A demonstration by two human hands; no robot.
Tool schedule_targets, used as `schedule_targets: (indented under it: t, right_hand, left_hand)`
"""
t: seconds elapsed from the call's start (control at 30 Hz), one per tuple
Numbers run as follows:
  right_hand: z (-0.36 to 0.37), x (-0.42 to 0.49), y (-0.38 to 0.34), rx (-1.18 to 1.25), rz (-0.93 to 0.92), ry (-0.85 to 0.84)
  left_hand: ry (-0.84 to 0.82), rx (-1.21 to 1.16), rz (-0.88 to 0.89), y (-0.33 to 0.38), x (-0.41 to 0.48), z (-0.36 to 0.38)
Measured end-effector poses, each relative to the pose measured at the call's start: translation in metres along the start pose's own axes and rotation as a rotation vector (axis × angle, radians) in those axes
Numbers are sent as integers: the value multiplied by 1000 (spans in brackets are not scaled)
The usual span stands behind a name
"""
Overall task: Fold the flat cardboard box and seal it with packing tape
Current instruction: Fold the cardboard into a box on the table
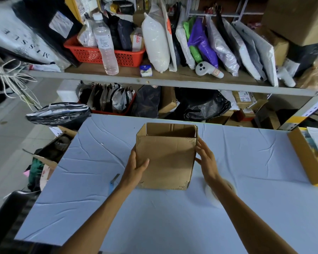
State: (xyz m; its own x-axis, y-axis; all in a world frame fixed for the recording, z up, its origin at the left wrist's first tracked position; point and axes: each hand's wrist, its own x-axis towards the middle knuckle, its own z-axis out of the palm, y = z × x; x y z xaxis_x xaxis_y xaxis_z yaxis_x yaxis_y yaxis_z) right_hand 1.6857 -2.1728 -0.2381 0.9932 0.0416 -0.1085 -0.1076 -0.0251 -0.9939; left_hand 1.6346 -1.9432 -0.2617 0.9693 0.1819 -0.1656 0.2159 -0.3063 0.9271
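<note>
Tabletop (154,217), cardboard box (165,162) near far edge

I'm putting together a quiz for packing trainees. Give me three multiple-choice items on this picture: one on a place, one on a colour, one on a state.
1. Where is the tape roll? A) on the table, under the right forearm; B) on the floor; C) on the upper shelf.
2. What colour is the basket behind the plastic bottle? A) green; B) red; C) yellow.
3. How is the cardboard box? A) flat; B) opened up, top untaped; C) taped shut.

Answers: 1 A, it shows pale beneath the arm. 2 B, its lattice wall is red. 3 B, the open top shows the inside while the left hand grips one side.
</note>
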Motion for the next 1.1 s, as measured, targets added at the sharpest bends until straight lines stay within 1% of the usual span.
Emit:
schedule_targets:
  t: [0.13, 0.23, 0.33, 0.4, 0.53, 0.7, 0.8, 0.93, 1.0, 1.1]
  right_hand:
    - [-4, -4, -3, 28, -70, 39]
    - [-8, -7, 2, 18, -85, 31]
    - [-9, -13, 3, -32, -107, 30]
    - [-9, -16, 4, -57, -130, 36]
    - [-16, -17, 11, -103, -128, 45]
    - [-26, -16, 18, -132, -102, 1]
    - [-30, -14, 22, -156, -93, -26]
    - [-32, -18, 20, -119, -81, -41]
    - [-33, -18, 20, -101, -77, -40]
    - [-34, -14, 23, -72, -50, -11]
  left_hand:
    - [37, -78, 16, 2, 1, -3]
    - [-15, -98, 1, 5, 3, -7]
    - [-61, -127, 48, 5, 3, -7]
    - [-75, -133, 46, 7, 1, -4]
    - [-86, -127, 53, 8, 0, -4]
    - [-97, -124, 73, 3, 2, -2]
    - [-77, -155, 41, 2, -2, 1]
    - [0, -180, -76, 7, -7, 8]
    - [40, -168, -82, 7, -7, 9]
    - [64, -132, -27, 5, -2, 10]
